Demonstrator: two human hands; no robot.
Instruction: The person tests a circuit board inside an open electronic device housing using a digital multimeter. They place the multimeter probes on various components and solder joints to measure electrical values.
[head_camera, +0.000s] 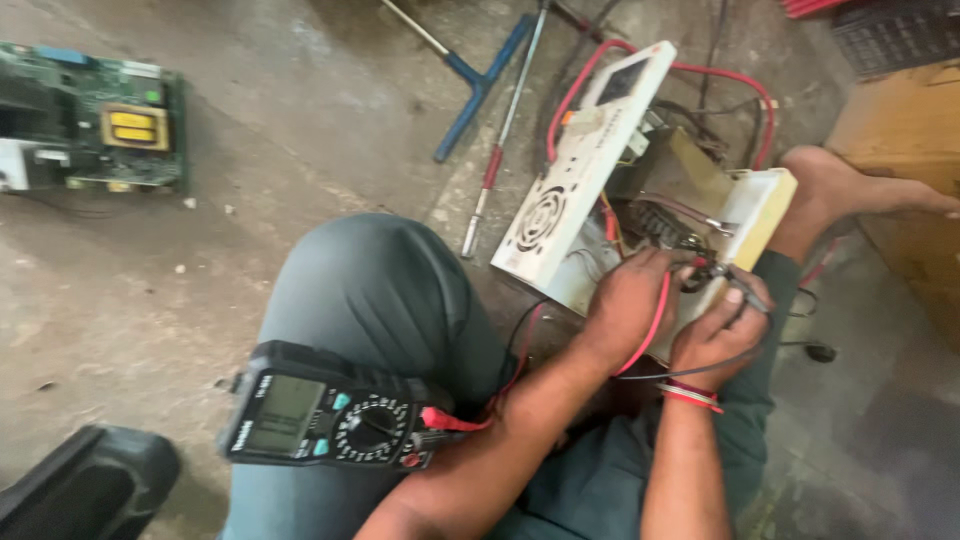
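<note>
Both hands (680, 310) holding probes (715, 275) inside opened white unit (560, 190)

Two hands, left (628, 300) and right (718, 330), one multimeter (330, 410), one opened white appliance casing (600, 170), one green circuit board (95, 115), one blue-handled T-wrench (478, 85) and one screwdriver (500, 140) appear.

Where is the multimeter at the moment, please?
In the head view, the black multimeter rests at lower left on the person's bent knee, beside the left forearm, its red lead running up toward the hands at the opened white casing.
</note>
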